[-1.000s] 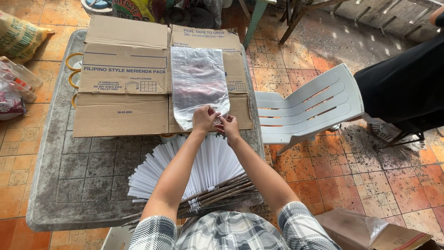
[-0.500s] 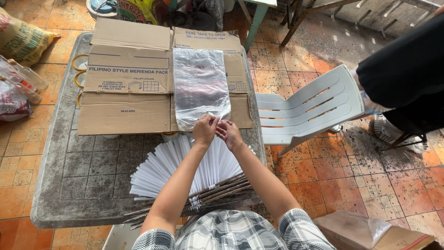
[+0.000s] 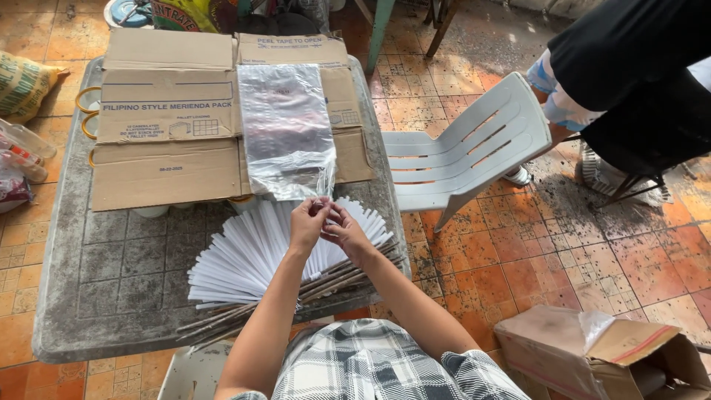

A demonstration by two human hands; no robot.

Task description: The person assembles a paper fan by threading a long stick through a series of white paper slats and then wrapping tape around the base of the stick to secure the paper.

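Observation:
A clear plastic bag [image 3: 285,126] lies flat on a flattened brown cardboard box [image 3: 167,141] on the grey table [image 3: 104,281]. My left hand [image 3: 308,224] and my right hand [image 3: 344,233] meet at the bag's near edge, fingers pinched together on it. Beneath my hands a fan of white paper strips [image 3: 248,255] is spread on the table, with thin brown sticks [image 3: 326,281] lying at its near side.
A white plastic chair [image 3: 463,152] stands right of the table. Another person in black clothes [image 3: 637,81] is at the far right. An open cardboard box [image 3: 600,352] sits on the tiled floor at lower right. Sacks and bags [image 3: 22,85] lie at left.
My hands have drawn slightly nearer to me while staying pinched at the bag's near edge. The person at the right has stepped further into view.

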